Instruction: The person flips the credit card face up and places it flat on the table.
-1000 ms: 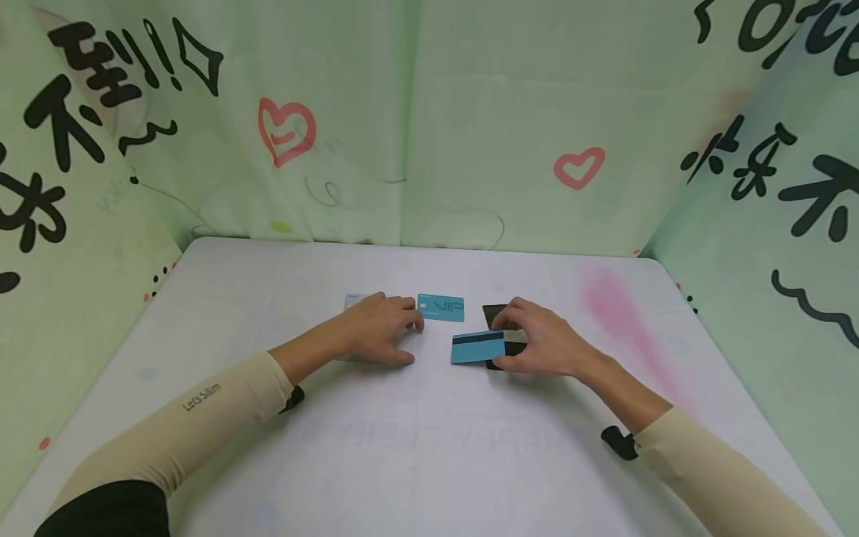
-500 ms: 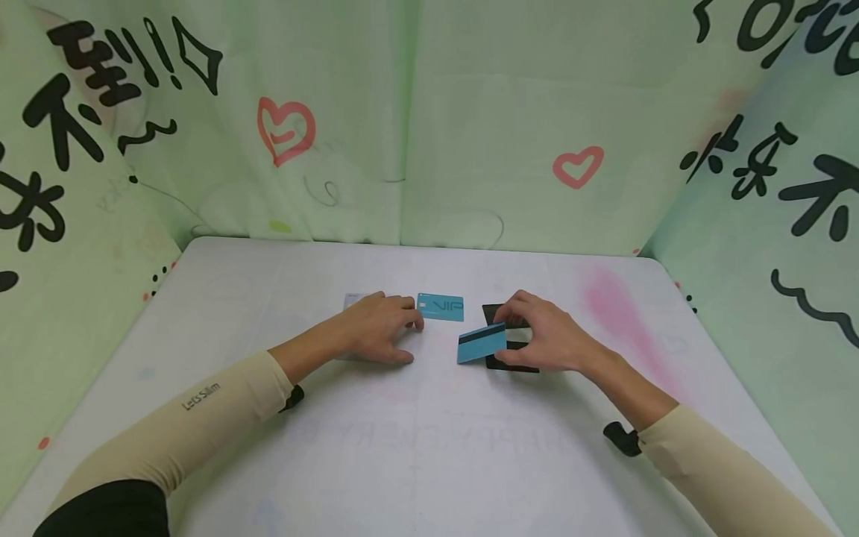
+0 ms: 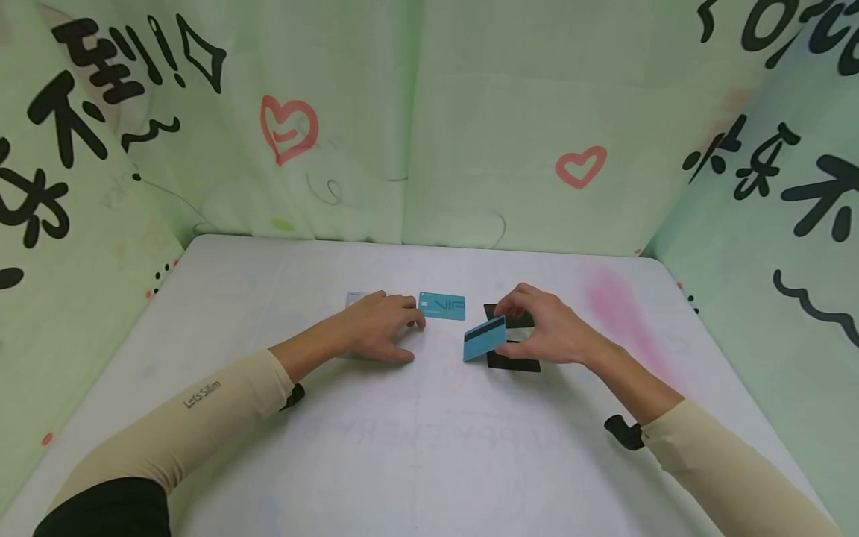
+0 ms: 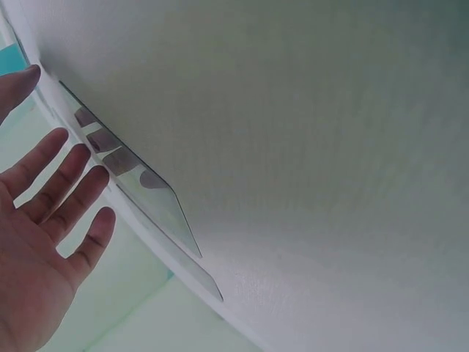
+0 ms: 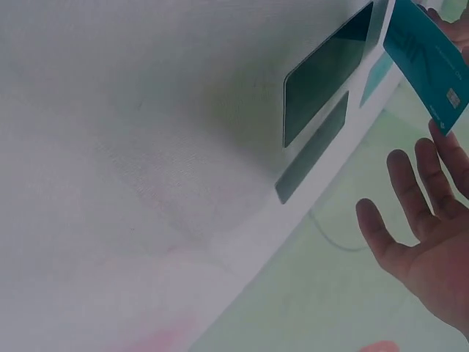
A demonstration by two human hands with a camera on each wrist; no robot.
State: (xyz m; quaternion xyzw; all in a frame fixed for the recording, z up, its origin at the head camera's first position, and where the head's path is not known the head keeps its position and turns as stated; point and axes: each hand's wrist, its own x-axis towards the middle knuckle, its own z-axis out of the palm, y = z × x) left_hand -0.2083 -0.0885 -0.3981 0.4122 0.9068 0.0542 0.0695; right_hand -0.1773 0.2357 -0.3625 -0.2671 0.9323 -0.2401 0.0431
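My right hand pinches a blue bank card by its edge, its dark stripe facing the head camera. The right wrist view shows the card's other side, with a chip. Under that hand lie two black cards: a far one, partly covered, and a near one. My left hand hovers with relaxed, spread fingers over two light, shiny cards, a near one and a far one, both mostly hidden in the head view. Just beyond its fingertips lies a blue VIP card.
The cards lie on a white table with a pink smear at its right. A green cloth with drawn hearts and black writing stands behind the table and along both sides.
My right hand has risen slightly away from me and to the right, tilting the blue card more steeply. More of the near black card shows. The left hand has stayed in place.
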